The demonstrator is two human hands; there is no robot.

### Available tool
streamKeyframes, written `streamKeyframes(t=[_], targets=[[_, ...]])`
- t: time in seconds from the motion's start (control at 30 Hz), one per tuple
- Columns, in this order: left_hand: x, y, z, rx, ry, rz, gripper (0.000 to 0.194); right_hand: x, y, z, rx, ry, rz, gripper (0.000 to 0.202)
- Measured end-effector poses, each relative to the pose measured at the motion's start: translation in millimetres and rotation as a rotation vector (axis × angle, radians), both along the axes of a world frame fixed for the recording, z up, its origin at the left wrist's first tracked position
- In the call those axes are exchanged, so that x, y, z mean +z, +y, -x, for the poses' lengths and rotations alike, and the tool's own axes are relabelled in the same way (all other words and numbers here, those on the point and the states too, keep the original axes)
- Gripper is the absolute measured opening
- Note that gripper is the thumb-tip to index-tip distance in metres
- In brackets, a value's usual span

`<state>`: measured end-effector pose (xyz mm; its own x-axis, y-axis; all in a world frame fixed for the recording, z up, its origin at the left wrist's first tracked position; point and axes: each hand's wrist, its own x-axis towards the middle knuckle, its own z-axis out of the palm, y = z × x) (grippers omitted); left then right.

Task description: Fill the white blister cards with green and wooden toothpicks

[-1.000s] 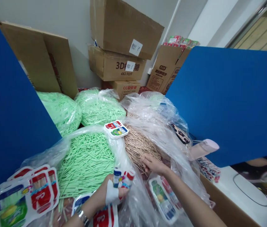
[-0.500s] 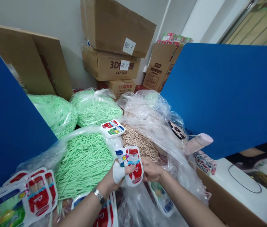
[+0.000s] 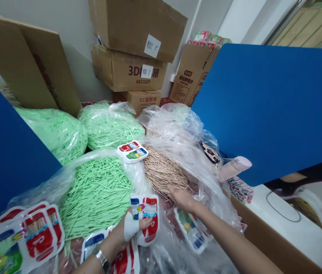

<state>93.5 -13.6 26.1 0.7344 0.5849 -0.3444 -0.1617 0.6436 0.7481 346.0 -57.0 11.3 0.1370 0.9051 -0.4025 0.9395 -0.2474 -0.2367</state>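
My left hand (image 3: pixel 132 226), with a white wrap near the thumb and a watch on the wrist, grips a bottle-shaped printed pouch (image 3: pixel 151 215) in red, white and blue. My right hand (image 3: pixel 182 198) is at the near edge of a heap of thin brown sticks (image 3: pixel 163 169), fingers together and closed on sticks there; the fingertips are partly hidden. Left of them lies an open plastic bag of thin green sticks (image 3: pixel 98 190). Another printed pouch (image 3: pixel 133 151) rests between the two heaps. More pouches, filled with sticks, lie at the lower left (image 3: pixel 39 236).
Stacked cardboard boxes (image 3: pixel 138 72) stand against the wall behind tied bags of green sticks (image 3: pixel 109 127). Blue panels flank the area, one on the right (image 3: pixel 263 110). A pale pink cylinder (image 3: pixel 235 167) leans by the clear plastic. A printed pouch (image 3: pixel 191 230) lies below my right forearm.
My right hand has left the pouch and moved forward to the brown sticks. My left hand, still holding the pouch, has lowered slightly. The view has shifted a little.
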Motion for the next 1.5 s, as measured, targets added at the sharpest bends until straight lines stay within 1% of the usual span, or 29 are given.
streamKeyframes(t=[0.07, 0.17, 0.27, 0.33, 0.47, 0.57, 0.63, 0.73, 0.83, 0.93, 1.03, 1.13, 1.27, 1.33, 1.5], targets=[[1.1, 0.2, 0.9, -0.003, -0.009, 0.019, 0.045, -7.1, 3.7, 12.5, 0.011, -0.090, 0.031, 0.025], [1.9, -0.1, 1.1, -0.001, -0.025, 0.045, 0.043, -13.1, 10.2, 26.7, 0.020, -0.198, 0.053, 0.023], [3.7, 0.8, 1.5, -0.024, -0.062, 0.035, 0.042, -13.4, 13.0, 32.1, 0.036, -0.270, 0.051, 0.029], [5.4, 2.1, 2.0, -0.029, -0.081, 0.025, 0.043, -10.2, 12.7, 30.4, 0.052, -0.294, 0.042, 0.029], [6.5, 2.9, 2.7, -0.035, -0.088, 0.027, 0.043, 0.4, 11.1, 20.0, 0.061, -0.306, 0.020, 0.025], [6.3, 1.8, 2.0, -0.027, -0.096, 0.025, 0.040, 3.7, 11.6, 16.8, 0.060, -0.278, 0.034, 0.023], [6.5, 1.1, 1.2, -0.019, -0.102, 0.019, 0.041, 1.1, 12.2, 20.1, 0.057, -0.266, 0.045, 0.022], [5.5, 0.5, 1.0, -0.026, -0.111, 0.018, 0.043, -7.3, 12.5, 29.1, 0.033, -0.277, 0.049, 0.025], [1.8, 0.3, 2.9, -0.036, -0.105, 0.025, 0.043, -14.8, 11.2, 35.3, 0.001, -0.287, 0.048, 0.029], [-2.5, 0.0, 5.7, -0.036, -0.100, 0.023, 0.045, -17.1, 8.9, 35.3, -0.023, -0.261, 0.034, 0.029], [-5.1, -0.6, 7.3, -0.034, -0.095, 0.017, 0.044, -13.1, 7.1, 31.2, -0.033, -0.191, 0.006, 0.024], [-5.7, -1.0, 7.0, -0.029, -0.088, 0.012, 0.041, -4.1, 7.2, 24.3, -0.073, -0.090, -0.046, 0.017], [-6.0, -1.1, 4.3, -0.044, -0.106, -0.029, 0.038, 4.2, 8.1, 13.9, -0.175, 0.146, -0.151, 0.015], [-6.1, -1.3, 2.9, -0.058, -0.116, -0.042, 0.040, 2.2, 8.1, 11.2, -0.244, 0.307, -0.205, 0.017], [-3.8, -1.8, 1.4, -0.045, -0.089, -0.042, 0.041, -7.6, 11.2, 12.1, -0.484, 0.698, -0.349, 0.032]])
